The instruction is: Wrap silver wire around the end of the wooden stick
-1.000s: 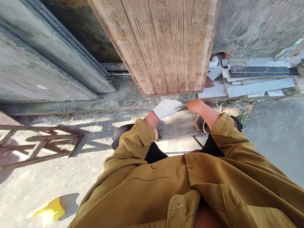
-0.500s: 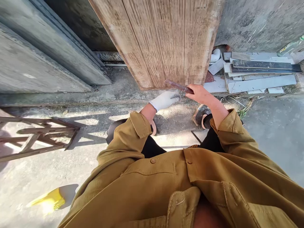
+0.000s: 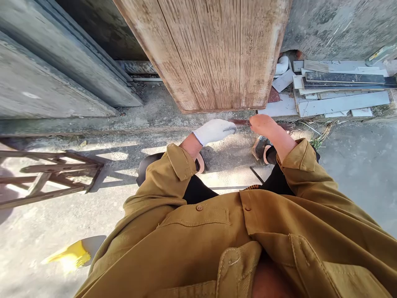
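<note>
My right hand (image 3: pixel 262 125), bare, is closed around a dark reddish-brown bar (image 3: pixel 241 122). The bar lies nearly level, sticking out on both sides of my fist. My left hand (image 3: pixel 214 131) wears a white work glove and has its fingers curled together close to the bar's left end. What those fingers hold, if anything, is too small to make out, and I cannot tell whether they touch the bar. Just beyond both hands stands the lower edge of a weathered grooved wooden panel (image 3: pixel 214 62).
Long white and black strips (image 3: pixel 344 85) are stacked at the right by the wall, near a white pipe elbow (image 3: pixel 282 66). Grey slabs (image 3: pixel 62 74) lean at the left. A wooden frame (image 3: pixel 52 176) and a yellow object (image 3: pixel 71 255) are on the concrete floor.
The bar has swung from a slant to nearly level, and now shows on both sides of my right hand. My right fist has turned over around it. The left hand has hardly moved.
</note>
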`<state>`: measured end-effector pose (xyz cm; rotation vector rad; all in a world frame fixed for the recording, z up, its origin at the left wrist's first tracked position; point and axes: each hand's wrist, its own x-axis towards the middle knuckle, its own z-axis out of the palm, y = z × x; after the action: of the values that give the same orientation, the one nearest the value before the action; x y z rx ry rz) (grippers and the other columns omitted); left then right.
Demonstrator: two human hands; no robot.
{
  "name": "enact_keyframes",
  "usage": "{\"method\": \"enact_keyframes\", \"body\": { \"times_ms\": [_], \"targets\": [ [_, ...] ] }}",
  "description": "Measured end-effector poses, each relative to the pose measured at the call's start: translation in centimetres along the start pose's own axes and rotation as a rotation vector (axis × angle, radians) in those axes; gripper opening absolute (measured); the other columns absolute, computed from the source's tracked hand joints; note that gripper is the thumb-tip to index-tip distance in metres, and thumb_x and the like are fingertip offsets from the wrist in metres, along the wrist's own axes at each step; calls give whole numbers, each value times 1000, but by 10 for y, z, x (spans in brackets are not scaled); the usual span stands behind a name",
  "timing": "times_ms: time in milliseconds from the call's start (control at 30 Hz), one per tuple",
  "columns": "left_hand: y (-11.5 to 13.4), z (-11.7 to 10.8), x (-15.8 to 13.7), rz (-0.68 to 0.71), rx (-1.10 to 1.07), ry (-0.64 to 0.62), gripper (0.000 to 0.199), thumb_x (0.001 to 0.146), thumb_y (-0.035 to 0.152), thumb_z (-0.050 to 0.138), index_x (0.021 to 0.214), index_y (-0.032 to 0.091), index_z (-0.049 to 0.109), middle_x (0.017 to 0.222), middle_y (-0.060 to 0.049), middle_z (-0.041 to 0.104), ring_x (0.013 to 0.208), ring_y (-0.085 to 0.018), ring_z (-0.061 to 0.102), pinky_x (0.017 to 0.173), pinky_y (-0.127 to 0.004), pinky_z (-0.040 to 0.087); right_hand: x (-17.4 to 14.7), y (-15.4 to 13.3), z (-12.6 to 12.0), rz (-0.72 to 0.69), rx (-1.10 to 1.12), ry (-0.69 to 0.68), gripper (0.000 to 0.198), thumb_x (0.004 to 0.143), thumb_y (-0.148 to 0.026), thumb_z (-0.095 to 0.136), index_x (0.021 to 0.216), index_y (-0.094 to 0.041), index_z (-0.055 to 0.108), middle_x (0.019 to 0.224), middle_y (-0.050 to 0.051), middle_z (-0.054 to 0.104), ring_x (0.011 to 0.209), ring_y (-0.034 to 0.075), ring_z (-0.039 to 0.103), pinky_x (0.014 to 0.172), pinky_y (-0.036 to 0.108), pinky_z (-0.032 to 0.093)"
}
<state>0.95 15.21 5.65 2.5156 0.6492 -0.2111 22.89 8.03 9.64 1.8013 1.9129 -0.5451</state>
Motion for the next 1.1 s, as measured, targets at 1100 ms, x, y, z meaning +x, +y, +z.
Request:
{"method": "enact_keyframes", "body": {
  "times_ms": [1100],
  "targets": [
    [17,2,-51,-154,-37,239,42,106,39,47,121,20,81,108,-9,83,101,-27,75,93,-34,54,-11,1,-14,-14,-3,177,31,106,-20,62,128,-7,79,123,24,76,111,35,71,87,38,49]
  ]
}}
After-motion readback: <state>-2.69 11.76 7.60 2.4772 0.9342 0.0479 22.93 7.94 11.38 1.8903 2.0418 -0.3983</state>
